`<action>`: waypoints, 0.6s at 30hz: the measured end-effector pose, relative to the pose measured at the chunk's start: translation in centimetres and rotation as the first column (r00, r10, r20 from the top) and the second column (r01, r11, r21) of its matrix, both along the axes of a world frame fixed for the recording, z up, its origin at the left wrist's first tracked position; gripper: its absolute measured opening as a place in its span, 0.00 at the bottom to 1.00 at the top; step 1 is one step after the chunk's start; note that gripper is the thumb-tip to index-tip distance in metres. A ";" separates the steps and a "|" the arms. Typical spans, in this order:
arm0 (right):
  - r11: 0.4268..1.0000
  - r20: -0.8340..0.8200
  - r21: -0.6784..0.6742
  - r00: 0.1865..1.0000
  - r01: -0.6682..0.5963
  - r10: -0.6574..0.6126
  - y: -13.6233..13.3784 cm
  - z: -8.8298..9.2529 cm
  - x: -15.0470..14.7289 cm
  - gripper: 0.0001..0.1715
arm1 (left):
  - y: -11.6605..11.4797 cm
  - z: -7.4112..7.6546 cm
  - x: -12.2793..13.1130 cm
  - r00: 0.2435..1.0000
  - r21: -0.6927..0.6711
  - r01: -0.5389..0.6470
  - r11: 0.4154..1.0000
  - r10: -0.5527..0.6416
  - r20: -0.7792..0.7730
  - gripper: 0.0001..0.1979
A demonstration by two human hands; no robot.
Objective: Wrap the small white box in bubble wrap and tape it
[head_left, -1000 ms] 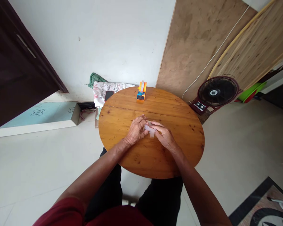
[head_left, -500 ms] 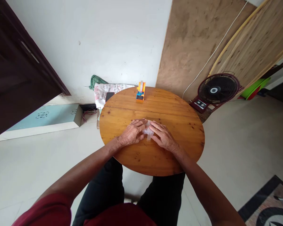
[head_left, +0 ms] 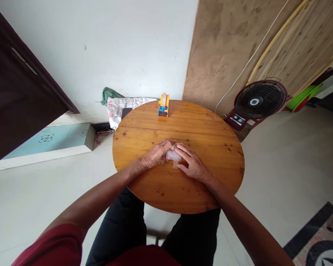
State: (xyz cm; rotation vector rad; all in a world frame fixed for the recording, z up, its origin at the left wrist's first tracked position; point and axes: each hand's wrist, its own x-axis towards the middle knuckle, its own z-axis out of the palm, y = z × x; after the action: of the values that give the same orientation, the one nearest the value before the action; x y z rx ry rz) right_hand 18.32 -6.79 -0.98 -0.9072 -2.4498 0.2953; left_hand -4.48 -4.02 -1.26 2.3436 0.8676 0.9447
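Both my hands rest together at the middle of a round wooden table (head_left: 211, 140). My left hand (head_left: 155, 156) and my right hand (head_left: 191, 162) press with their fingers on a small clear plastic piece (head_left: 172, 156) with a strip of tape hanging toward me. The fingers of both hands are curled down onto it and partly cover it. An orange and blue tape dispenser (head_left: 163, 106) stands upright at the far edge of the table, well beyond my hands.
A dark floor fan (head_left: 257, 101) stands on the floor to the right, before leaning wooden boards (head_left: 224, 48). A printed sack (head_left: 119, 107) with a dark phone on it lies behind the table. A dark door (head_left: 16, 85) is at left, a rug corner (head_left: 322, 236) at lower right.
My hands lowered the clear piece from slightly raised to pressed flat on the table, and drew closer together. The view shifted a little; the dispenser stayed put.
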 end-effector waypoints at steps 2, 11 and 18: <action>1.000 -0.039 -0.028 0.999 0.002 -0.003 0.6 0.5 0.0 0.40 | 0.2 0.1 0.3 0.995 -0.112 -0.007 0.994 0.018 0.096 0.15; 0.810 -0.423 -0.582 0.878 -0.073 -0.225 5.3 1.6 -0.9 0.37 | 5.0 2.3 2.0 0.956 -0.736 0.029 0.676 0.196 0.218 0.17; 0.638 -0.497 -0.761 0.736 -0.117 -0.459 6.0 1.0 -1.4 0.38 | 4.1 2.1 1.5 0.911 -0.728 0.141 0.671 0.200 0.362 0.27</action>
State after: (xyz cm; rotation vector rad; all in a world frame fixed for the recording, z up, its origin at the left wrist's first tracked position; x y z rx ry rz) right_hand 16.96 -0.77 0.03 -1.1084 -1.4817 1.4003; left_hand -2.98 0.10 0.88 1.3529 0.8881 0.8334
